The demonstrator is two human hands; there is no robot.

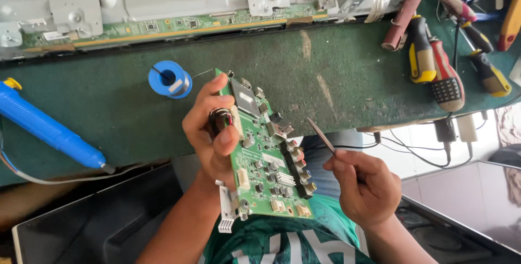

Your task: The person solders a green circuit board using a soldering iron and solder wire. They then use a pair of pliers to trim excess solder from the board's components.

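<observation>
Two hands work above the person's lap, near the bench edge. The left hand [213, 134] is closed on a green circuit board [266, 155], thumb across its face and fingers wrapped round its left edge, holding it tilted up toward the camera; a small dark cylindrical part [221, 119] sits on the board under the thumb and forefinger. The board carries a row of round jacks along its right side and white connectors at its near end. Just right of it, apart from the board, the right hand [361, 182] is closed round thin tweezers [321, 135], whose tip points up and left toward the board without touching it.

Beyond the hands lies a green mat [325, 74], worn and scuffed. On it, left of the board's far end, stands a blue spool of solder [170, 79] with a loose strand of wire trailing right. Farther left a blue desoldering pump [49, 128] lies slantwise, its tip toward the near edge.

At the far right, a heap of screwdrivers [445, 74] with red, yellow and black handles lies loose on the mat. Along the far edge rests an opened flat-screen chassis [163, 3], grey metal plates over a long green strip board.
</observation>
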